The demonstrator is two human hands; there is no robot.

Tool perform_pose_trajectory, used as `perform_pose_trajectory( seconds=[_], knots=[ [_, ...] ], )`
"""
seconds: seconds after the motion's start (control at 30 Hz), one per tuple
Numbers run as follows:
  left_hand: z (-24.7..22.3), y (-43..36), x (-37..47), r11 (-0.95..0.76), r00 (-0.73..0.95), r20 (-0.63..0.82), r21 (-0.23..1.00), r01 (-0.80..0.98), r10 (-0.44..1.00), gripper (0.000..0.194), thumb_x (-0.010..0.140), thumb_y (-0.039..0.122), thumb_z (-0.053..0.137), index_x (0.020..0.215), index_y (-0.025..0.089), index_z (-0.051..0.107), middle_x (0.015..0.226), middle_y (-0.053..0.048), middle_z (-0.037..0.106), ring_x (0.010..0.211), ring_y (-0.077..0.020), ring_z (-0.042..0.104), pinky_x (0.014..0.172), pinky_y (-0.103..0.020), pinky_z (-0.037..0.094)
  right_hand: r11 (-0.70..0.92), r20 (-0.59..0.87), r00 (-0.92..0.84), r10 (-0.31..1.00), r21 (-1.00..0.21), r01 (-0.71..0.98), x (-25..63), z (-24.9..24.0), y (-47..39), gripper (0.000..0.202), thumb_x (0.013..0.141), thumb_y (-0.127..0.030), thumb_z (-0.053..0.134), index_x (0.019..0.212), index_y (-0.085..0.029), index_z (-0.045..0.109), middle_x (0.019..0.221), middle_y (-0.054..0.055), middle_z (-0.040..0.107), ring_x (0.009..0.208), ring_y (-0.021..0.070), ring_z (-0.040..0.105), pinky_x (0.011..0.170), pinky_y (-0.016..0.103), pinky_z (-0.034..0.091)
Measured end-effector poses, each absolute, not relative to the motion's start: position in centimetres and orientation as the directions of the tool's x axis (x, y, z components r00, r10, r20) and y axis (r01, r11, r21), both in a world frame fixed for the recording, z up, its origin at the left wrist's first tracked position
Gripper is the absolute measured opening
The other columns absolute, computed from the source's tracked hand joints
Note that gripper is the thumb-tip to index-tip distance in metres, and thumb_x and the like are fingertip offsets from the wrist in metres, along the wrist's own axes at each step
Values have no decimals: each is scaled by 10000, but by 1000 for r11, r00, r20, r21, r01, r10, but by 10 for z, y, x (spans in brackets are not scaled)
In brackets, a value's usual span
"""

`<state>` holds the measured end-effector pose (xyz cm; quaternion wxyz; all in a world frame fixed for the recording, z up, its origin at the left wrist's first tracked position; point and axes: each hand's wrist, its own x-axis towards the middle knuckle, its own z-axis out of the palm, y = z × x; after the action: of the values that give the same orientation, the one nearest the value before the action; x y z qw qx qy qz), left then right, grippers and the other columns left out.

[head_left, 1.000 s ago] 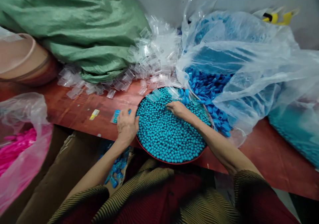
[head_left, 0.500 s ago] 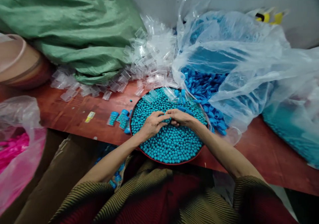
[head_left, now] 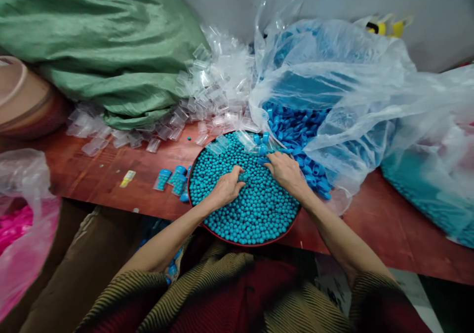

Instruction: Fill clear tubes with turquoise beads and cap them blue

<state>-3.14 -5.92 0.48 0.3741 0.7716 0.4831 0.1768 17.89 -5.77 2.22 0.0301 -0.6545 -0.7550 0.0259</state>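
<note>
A round red-rimmed tray (head_left: 190,195) full of small turquoise beads (head_left: 252,219) sits at the table's front edge. Over its middle, the curled fingers of my left hand (head_left: 225,189) hold a small clear bottle (head_left: 242,175), hard to pick out against the beads. My right hand (head_left: 287,171) is at the tray's far right side, its fingertips closed on a blue cap (head_left: 264,160), partly hidden. Clear empty bottles (head_left: 245,139) and blue caps (head_left: 265,138) lie on the beads at the far rim. Left of the tray lie several capped, bead-filled bottles (head_left: 162,180).
Clear bottles (head_left: 222,93) are heaped behind the tray, by a green sack (head_left: 122,42). A plastic bag (head_left: 333,81) spills blue caps (head_left: 296,126) at right. Farther right is a bag of turquoise beads (head_left: 414,190). A tub (head_left: 25,96) and a pink-filled bag (head_left: 22,234) stand left.
My hands have moved apart from where they met over the tray. The right has gone right and back to the blue cap; the left stays over the beads. The view has shifted slightly.
</note>
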Motion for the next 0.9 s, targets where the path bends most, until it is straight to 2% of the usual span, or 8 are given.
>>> perform_pose_trajectory(
  seconds=[0.07, 0.13, 0.37, 0.5, 0.57, 0.7, 0.77, 0.9],
  knots=[
    [4, -58, -29, -230, 462, -93, 771, 594, 882, 259, 786, 205, 577, 1042, 208, 533, 939, -47, 649, 959, -224, 617, 846, -349, 465, 188, -29, -188, 982, -5, 982, 176, 17, -54, 175, 874, -286, 496, 908, -162, 615, 935, 128, 630, 893, 267, 537, 680, 323, 345],
    [3, -57, -28, -194, 452, -110, 795, 575, 885, 262, 782, 234, 590, 1041, 206, 564, 900, -34, 652, 918, -213, 616, 833, -338, 463, 236, -39, -236, 971, 4, 972, 173, 11, -54, 167, 871, -270, 490, 898, -153, 605, 931, 135, 627, 912, 278, 529, 711, 334, 348],
    [7, -51, -24, -57, 419, -148, 897, 438, 896, 238, 745, 212, 582, 976, 161, 611, 935, -27, 659, 878, -169, 594, 833, -299, 461, 320, 96, -305, 947, -326, 890, 169, 7, -66, 269, 908, -217, 407, 1128, -158, 550, 1043, 106, 654, 955, 218, 593, 792, 299, 430],
    [9, -49, -23, -3, 387, -189, 896, 444, 902, 228, 721, 220, 590, 935, 145, 613, 909, -19, 658, 833, -162, 589, 804, -295, 468, 288, 79, -277, 958, -248, 925, 162, 8, -72, 250, 909, -231, 399, 1041, -149, 595, 930, 116, 671, 842, 236, 632, 688, 302, 451],
    [8, -49, -23, 6, 380, -176, 913, 408, 908, 219, 717, 217, 590, 921, 142, 612, 924, -24, 657, 867, -166, 592, 836, -296, 461, 233, 98, -214, 972, -273, 933, 158, 9, -74, 246, 904, -243, 410, 1027, -142, 598, 906, 118, 679, 793, 238, 644, 648, 298, 451],
    [3, -51, -24, 12, 421, -124, 966, 259, 898, 210, 732, 211, 559, 923, 130, 591, 941, -38, 645, 911, -169, 585, 878, -302, 446, 262, 165, -203, 965, -577, 773, 151, 10, -73, 291, 886, -284, 450, 1115, -163, 582, 991, 101, 691, 872, 224, 654, 747, 301, 474],
    [0, -53, -25, 25, 433, -112, 979, 202, 894, 233, 743, 223, 541, 955, 131, 565, 920, -34, 630, 859, -159, 579, 809, -293, 468, 248, 130, -225, 966, -717, 652, 148, 11, -71, 288, 878, -289, 446, 1088, -179, 609, 987, 81, 692, 876, 208, 650, 773, 303, 478],
    [-2, -55, -26, 85, 455, -151, 983, 163, 878, 316, 754, 275, 536, 1047, 159, 513, 886, -10, 598, 705, -124, 540, 548, -217, 446, 28, -72, -218, 973, -905, 425, 148, 12, -69, 312, 849, -354, 440, 1018, -177, 632, 763, 28, 663, 585, 139, 575, 533, 258, 462]
  ],
)
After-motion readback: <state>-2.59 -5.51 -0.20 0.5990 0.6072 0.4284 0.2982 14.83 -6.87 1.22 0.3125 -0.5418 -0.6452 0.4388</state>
